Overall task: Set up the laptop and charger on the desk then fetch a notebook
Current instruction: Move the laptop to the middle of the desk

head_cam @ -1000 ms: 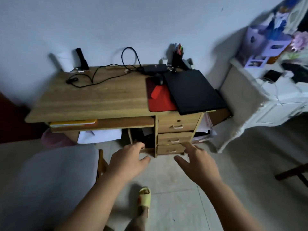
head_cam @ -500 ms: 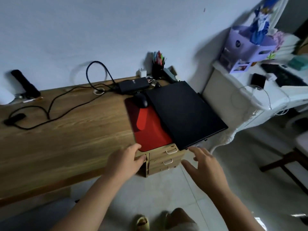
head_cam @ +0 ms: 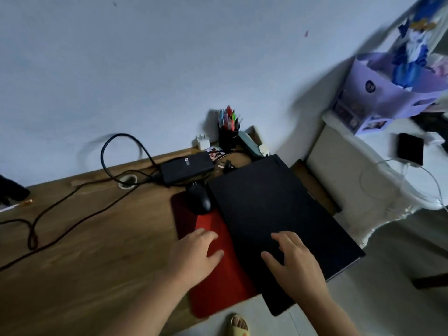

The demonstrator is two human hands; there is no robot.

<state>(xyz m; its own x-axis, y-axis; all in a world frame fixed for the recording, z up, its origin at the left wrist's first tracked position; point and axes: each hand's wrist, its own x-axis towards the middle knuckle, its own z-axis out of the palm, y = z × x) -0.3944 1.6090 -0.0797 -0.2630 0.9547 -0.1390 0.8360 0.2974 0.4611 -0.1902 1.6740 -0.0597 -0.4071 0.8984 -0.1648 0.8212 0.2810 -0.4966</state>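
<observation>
A closed black laptop (head_cam: pixel 271 209) lies flat at the right end of the wooden desk (head_cam: pixel 80 238), its near corner jutting past the desk edge. My right hand (head_cam: pixel 294 260) hovers over its near part, fingers spread, holding nothing. My left hand (head_cam: pixel 196 255) is open above the red mouse pad (head_cam: pixel 218 287) just left of the laptop. The black charger brick (head_cam: pixel 186 167) rests behind the pad, its cable (head_cam: pixel 72 207) trailing left across the desk. No notebook is visible.
A black mouse (head_cam: pixel 200 198) sits on the pad's far end. A pen cup (head_cam: pixel 228 132) and a white plug (head_cam: pixel 202 141) stand against the wall. A white cabinet (head_cam: pixel 358 180) with a purple box (head_cam: pixel 380 98) stands right of the desk.
I have come close to the desk. Both hands moved forward from below the desk edge to over the mouse pad and the laptop.
</observation>
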